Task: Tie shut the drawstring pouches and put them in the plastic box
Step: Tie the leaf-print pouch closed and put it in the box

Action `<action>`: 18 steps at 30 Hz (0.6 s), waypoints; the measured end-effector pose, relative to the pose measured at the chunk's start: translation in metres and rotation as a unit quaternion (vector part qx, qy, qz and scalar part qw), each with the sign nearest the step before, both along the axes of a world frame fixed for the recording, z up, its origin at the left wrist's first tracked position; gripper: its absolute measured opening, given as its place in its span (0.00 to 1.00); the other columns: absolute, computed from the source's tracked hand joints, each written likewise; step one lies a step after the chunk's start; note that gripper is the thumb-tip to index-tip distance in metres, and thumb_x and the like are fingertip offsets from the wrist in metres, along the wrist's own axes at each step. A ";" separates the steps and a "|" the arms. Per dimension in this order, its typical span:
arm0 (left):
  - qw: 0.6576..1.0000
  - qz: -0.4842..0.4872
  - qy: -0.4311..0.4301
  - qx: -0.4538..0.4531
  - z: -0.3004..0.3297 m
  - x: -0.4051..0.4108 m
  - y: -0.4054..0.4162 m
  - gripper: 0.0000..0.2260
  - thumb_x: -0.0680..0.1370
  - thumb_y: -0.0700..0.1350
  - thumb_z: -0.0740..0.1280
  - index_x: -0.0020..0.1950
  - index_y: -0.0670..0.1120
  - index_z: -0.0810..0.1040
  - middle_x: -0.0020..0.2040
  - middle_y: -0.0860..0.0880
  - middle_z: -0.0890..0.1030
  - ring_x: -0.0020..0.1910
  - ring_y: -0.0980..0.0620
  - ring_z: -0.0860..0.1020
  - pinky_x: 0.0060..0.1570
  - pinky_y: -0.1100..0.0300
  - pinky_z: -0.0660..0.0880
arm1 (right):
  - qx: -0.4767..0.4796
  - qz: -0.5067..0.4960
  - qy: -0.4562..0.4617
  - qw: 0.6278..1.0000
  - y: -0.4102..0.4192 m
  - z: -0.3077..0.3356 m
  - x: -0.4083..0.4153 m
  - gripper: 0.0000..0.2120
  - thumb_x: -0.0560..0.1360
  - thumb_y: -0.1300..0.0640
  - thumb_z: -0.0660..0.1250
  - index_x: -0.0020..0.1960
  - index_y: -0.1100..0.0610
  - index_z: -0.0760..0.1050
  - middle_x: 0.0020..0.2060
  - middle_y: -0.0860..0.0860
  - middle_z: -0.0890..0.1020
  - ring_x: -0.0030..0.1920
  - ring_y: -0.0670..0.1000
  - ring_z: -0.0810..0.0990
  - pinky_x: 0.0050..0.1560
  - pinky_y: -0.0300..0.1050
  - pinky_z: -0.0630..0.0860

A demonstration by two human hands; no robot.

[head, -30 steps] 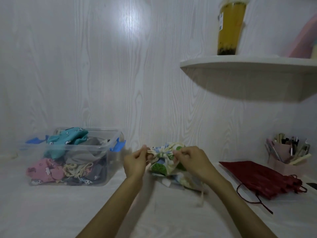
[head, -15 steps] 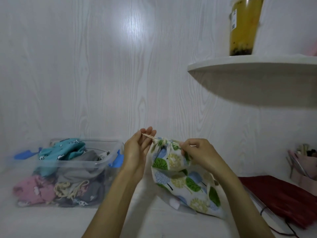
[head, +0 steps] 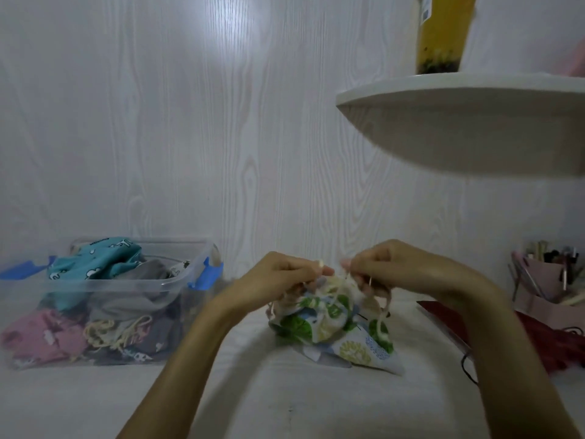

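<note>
box (head: 177,282) sitting at the table's (head: 285,403) back left, full of pouches | left hand (head: 278,275) pinching the string | tree pouch (head: 329,321) sitting mid-table under both hands | right hand (head: 395,267) pinching the string too | red pouch (head: 544,337) lying at the right edge

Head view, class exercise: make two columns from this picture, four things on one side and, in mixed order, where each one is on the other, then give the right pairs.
Things:
1. tree-print pouch
2. plastic box
3. drink cup
4. red pouch

Places:
A. on the wall shelf
B. on the table, far left
C. flat on the table, far right
D. between the left hand and the right hand, which pinch its cords

Pairs: 1-D, 2-B, 3-A, 4-C
</note>
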State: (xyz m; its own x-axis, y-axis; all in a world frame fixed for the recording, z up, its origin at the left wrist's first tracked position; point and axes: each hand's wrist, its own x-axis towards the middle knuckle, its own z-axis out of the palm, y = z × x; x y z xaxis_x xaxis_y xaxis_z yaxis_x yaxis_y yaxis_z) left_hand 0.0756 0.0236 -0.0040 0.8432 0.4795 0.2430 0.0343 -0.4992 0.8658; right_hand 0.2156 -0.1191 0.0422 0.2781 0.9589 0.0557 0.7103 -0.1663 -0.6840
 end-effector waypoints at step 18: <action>0.995 -0.080 0.045 -0.032 -0.018 0.022 -0.027 0.16 0.81 0.48 0.58 0.40 0.55 0.84 0.35 0.58 0.82 0.34 0.62 0.76 0.36 0.71 0.71 | 0.215 0.010 0.010 0.977 0.013 -0.003 -0.028 0.17 0.75 0.40 0.56 0.45 0.46 0.81 0.41 0.45 0.84 0.41 0.41 0.80 0.42 0.35 0.74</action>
State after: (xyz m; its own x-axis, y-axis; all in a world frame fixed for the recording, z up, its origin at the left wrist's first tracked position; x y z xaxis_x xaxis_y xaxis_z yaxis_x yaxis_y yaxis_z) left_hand 0.0977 -0.0034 -0.0219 0.9267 0.3499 0.1369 0.0372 -0.4481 0.8932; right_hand 0.1881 -0.1058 0.0390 0.2637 0.8539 0.4487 0.6965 0.1532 -0.7010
